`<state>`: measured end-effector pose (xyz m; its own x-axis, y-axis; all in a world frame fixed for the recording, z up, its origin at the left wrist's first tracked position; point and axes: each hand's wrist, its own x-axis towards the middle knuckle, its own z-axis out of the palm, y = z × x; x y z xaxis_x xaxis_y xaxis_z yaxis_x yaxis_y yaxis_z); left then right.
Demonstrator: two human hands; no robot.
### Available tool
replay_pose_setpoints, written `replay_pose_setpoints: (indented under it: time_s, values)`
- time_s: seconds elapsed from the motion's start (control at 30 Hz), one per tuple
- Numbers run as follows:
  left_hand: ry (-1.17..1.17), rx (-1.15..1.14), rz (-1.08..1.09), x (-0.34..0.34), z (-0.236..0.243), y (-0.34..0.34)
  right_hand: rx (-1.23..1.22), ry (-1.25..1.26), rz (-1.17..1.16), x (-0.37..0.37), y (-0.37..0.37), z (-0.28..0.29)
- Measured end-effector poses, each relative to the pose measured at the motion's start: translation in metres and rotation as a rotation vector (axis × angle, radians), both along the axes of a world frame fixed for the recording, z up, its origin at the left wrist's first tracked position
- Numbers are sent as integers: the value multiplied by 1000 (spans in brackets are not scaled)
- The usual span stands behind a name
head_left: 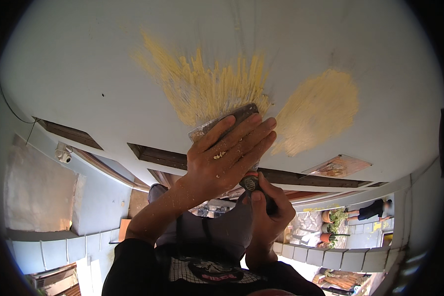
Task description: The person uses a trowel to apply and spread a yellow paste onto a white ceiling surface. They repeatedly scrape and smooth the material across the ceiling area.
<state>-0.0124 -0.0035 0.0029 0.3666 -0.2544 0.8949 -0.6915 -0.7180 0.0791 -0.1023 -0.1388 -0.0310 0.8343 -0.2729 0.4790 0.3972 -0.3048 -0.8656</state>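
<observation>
My left hand [222, 153] lies with fingers stretched out and flat over the dark, dust-covered blade of a wide putty knife [244, 112], pressing it against the pale painted surface [291, 39]. Below it, my right hand [271, 212] is closed around the black handle, which has an orange band near its top. The blade's upper edge meets a streaky yellow patch [207, 81]. A second, smoother yellow patch [323, 106] lies to the right. Yellow crumbs cling to my left hand and forearm. Part of the blade is hidden under my fingers.
Dark slot-like openings [163, 157] run below the patches. A small picture panel [340, 166] is at the right. A white security camera [63, 153] hangs at the left. Potted plants [328, 222] and a person in dark clothes [372, 209] are at the lower right.
</observation>
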Motion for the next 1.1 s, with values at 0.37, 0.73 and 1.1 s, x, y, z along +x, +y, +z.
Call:
replay_pose_setpoints:
  time_s: [0.37, 0.73, 1.1]
  values:
    - [-7, 9, -9, -2, -6, -3, 0, 25, -20, 0, 2, 6]
    - [-89, 35, 3, 8, -4, -4, 112, 59, -96, 0, 8, 10]
    - [-93, -8, -56, 14, 22, 1, 115, 36, -45, 1, 13, 39]
